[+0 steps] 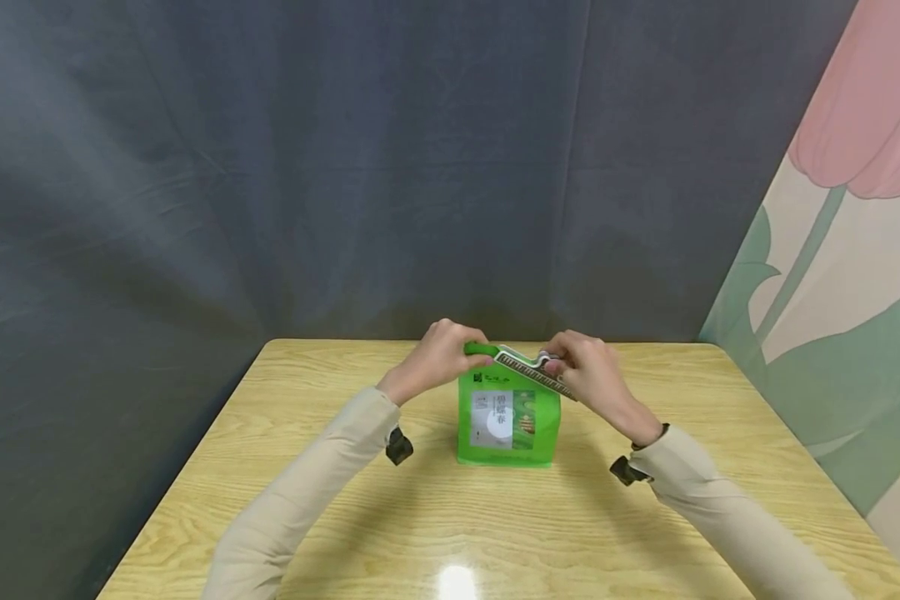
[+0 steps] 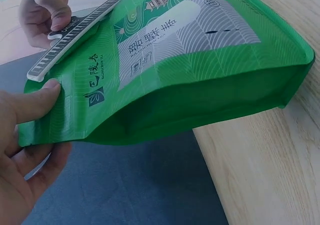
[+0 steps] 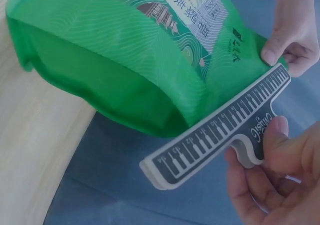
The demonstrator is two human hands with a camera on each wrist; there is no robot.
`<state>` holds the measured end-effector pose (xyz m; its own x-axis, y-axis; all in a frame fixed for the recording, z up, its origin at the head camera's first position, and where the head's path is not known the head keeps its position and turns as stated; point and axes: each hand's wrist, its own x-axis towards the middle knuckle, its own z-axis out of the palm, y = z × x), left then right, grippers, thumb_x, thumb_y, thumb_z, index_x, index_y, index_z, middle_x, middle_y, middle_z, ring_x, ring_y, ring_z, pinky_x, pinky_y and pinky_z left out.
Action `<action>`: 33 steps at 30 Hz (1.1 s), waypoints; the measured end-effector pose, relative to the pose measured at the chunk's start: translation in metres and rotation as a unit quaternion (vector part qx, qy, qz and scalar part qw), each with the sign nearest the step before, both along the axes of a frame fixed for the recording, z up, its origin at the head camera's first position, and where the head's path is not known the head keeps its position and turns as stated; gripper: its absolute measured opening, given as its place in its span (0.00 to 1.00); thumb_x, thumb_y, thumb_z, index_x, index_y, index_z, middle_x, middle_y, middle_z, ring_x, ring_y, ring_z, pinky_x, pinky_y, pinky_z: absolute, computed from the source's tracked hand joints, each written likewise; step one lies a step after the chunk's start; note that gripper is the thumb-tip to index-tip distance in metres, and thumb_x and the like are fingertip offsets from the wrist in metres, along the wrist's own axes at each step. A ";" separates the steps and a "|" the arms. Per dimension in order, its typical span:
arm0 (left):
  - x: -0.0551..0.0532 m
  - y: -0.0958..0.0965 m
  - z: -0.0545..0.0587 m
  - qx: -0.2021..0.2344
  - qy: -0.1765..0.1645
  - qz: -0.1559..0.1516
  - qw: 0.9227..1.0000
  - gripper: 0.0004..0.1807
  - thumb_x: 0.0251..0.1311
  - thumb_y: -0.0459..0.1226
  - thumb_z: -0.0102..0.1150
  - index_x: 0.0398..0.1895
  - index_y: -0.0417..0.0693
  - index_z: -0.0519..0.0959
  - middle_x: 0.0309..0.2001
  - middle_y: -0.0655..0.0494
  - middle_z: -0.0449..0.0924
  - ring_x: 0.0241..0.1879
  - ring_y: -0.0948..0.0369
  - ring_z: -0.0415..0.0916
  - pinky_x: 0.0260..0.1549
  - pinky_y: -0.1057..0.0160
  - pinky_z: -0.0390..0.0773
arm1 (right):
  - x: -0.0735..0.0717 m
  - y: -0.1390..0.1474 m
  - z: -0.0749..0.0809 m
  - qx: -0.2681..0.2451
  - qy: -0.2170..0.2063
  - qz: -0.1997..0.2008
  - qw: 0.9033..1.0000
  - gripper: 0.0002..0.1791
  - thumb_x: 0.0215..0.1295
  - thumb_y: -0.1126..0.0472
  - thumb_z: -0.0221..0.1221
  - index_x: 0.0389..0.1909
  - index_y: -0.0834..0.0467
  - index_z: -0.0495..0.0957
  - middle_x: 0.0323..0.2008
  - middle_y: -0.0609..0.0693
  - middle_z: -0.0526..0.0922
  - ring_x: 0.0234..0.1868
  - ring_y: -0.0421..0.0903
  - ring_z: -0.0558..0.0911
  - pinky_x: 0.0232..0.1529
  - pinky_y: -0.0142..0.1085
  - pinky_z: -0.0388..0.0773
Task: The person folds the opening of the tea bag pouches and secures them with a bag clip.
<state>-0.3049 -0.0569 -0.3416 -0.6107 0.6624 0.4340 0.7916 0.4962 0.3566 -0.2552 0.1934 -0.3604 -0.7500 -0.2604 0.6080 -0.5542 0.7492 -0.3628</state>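
Observation:
A bright green tea bag [image 1: 495,457] with a grey and green label stands upright on the table. My left hand [image 1: 441,352] pinches the top left corner of the bag between thumb and fingers. Across the bag's top edge, slanting down to the right, lies a long black-and-white clip [image 3: 220,130] printed with piano keys. My right hand [image 1: 591,368] pinches this clip by its handle, thumb on the near face and fingers behind. In the right wrist view one clip end sticks out past the bag's side. The bag's back is hidden.
Both hands work above a light wood-grain table [image 1: 330,517]. Behind its far edge hangs a dark blue-grey curtain [image 1: 420,167]. A wall with a painted tulip [image 1: 862,108] borders the right side. Each wrist wears a small black camera [image 1: 399,447].

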 end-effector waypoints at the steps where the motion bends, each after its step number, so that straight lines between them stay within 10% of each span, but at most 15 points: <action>1: 0.000 -0.001 0.000 -0.003 -0.001 -0.001 1.000 0.10 0.59 0.40 0.70 0.39 0.42 0.87 0.35 0.51 0.87 0.13 0.71 0.62 0.23 0.71 0.68 | 0.000 -0.001 0.000 0.000 -0.004 0.001 1.000 0.08 0.56 0.77 0.64 0.31 0.60 0.84 0.25 0.49 0.80 0.21 0.41 0.70 0.23 0.35 0.64; 33: 0.000 -0.011 0.000 0.000 -0.019 -0.017 1.000 0.09 0.58 0.39 0.71 0.37 0.42 0.88 0.30 0.54 0.86 0.13 0.68 0.64 0.18 0.70 0.63 | 0.006 -0.010 0.006 0.001 -0.025 -0.003 1.000 0.08 0.55 0.76 0.63 0.32 0.61 0.84 0.27 0.52 0.81 0.23 0.42 0.72 0.25 0.37 0.66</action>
